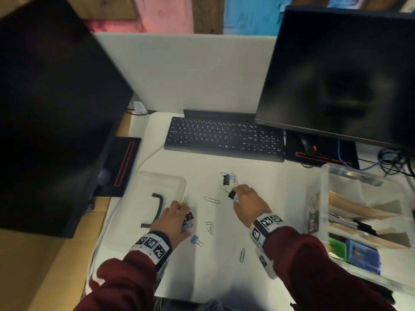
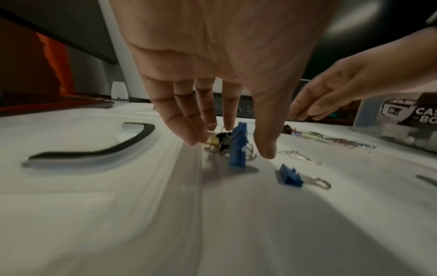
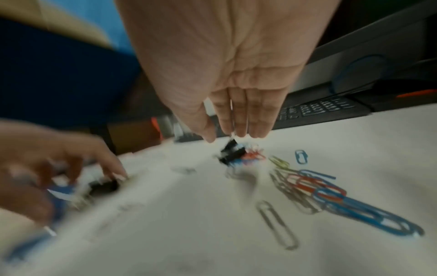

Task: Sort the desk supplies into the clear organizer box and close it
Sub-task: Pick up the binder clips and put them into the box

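Observation:
Beside the clear lid (image 1: 157, 182) my left hand (image 1: 183, 217) reaches down over a small cluster of binder clips. Its nearly straight fingers touch a yellow clip (image 2: 212, 139); a blue clip (image 2: 237, 149) stands between fingers and thumb. Another blue binder clip (image 1: 195, 240) lies loose nearby. My right hand (image 1: 235, 194) pinches a black binder clip (image 3: 230, 151) just above the white desk, next to a pile of coloured paper clips (image 3: 319, 192). Single silver paper clips (image 1: 211, 200) lie scattered between the hands. The clear organizer box (image 1: 324, 198) stands open at the right.
A black keyboard (image 1: 224, 138) lies behind the work area, with dark monitors at left (image 1: 56, 108) and right (image 1: 348, 75). Cables (image 1: 393, 160) run behind the box. The box holds brown dividers and coloured pads. The lid has a black handle (image 1: 158, 209).

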`<move>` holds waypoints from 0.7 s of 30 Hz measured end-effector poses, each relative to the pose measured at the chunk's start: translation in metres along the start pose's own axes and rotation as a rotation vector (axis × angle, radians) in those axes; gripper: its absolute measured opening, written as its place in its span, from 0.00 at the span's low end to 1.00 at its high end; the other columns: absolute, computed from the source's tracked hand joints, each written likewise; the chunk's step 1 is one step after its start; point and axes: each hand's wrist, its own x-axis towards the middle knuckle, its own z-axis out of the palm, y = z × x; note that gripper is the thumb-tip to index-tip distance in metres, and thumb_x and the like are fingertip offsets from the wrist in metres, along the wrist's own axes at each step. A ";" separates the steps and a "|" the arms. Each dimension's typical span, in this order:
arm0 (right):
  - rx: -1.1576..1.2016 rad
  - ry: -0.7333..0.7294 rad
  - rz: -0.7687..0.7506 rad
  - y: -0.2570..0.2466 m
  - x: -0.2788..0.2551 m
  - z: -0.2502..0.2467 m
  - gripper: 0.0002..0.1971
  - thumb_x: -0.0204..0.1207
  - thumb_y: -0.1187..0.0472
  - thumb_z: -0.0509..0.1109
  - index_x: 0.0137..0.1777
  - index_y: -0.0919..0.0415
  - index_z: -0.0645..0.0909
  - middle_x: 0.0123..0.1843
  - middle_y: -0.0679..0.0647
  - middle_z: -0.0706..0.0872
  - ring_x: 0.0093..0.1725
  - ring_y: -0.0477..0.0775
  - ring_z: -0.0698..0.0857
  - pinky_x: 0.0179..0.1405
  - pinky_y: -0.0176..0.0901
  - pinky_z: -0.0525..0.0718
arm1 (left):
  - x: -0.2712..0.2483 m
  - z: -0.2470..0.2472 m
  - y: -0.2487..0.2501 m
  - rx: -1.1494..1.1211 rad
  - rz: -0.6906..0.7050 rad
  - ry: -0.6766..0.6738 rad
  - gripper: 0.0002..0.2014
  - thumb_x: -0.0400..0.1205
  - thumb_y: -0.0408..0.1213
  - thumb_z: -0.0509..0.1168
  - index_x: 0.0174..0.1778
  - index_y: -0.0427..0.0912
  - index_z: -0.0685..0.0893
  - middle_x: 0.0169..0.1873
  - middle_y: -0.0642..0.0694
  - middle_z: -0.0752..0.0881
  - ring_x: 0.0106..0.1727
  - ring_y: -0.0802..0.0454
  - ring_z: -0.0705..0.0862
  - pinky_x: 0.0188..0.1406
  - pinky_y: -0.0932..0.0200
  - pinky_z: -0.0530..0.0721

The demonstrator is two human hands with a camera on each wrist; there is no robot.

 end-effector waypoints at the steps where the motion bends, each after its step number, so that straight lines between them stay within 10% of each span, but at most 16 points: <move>1: -0.059 -0.026 0.012 0.000 0.010 0.003 0.21 0.80 0.60 0.58 0.73 0.61 0.65 0.72 0.57 0.70 0.70 0.58 0.70 0.66 0.54 0.76 | 0.001 0.000 0.001 -0.003 0.007 -0.011 0.27 0.76 0.44 0.66 0.71 0.49 0.67 0.68 0.46 0.65 0.63 0.45 0.75 0.59 0.51 0.82; 9: -0.277 0.018 0.008 -0.011 0.045 0.013 0.22 0.77 0.59 0.62 0.70 0.60 0.65 0.69 0.58 0.73 0.66 0.61 0.71 0.62 0.52 0.76 | 0.016 0.003 0.002 -0.035 0.049 -0.019 0.21 0.79 0.36 0.63 0.68 0.42 0.70 0.67 0.43 0.64 0.54 0.44 0.82 0.57 0.50 0.84; 15: 0.512 0.248 0.221 -0.002 0.026 0.004 0.19 0.71 0.64 0.67 0.63 0.55 0.75 0.56 0.58 0.74 0.45 0.58 0.83 0.51 0.47 0.82 | 0.022 0.002 -0.004 -0.096 0.070 -0.026 0.14 0.77 0.34 0.65 0.58 0.40 0.74 0.64 0.44 0.66 0.46 0.44 0.85 0.54 0.52 0.85; 21: 1.147 0.135 0.373 0.006 0.019 -0.008 0.14 0.79 0.73 0.54 0.38 0.62 0.78 0.41 0.64 0.78 0.31 0.59 0.80 0.41 0.54 0.85 | 0.029 -0.001 -0.001 -0.115 0.121 -0.039 0.11 0.78 0.34 0.62 0.55 0.38 0.77 0.60 0.45 0.70 0.44 0.46 0.83 0.50 0.57 0.83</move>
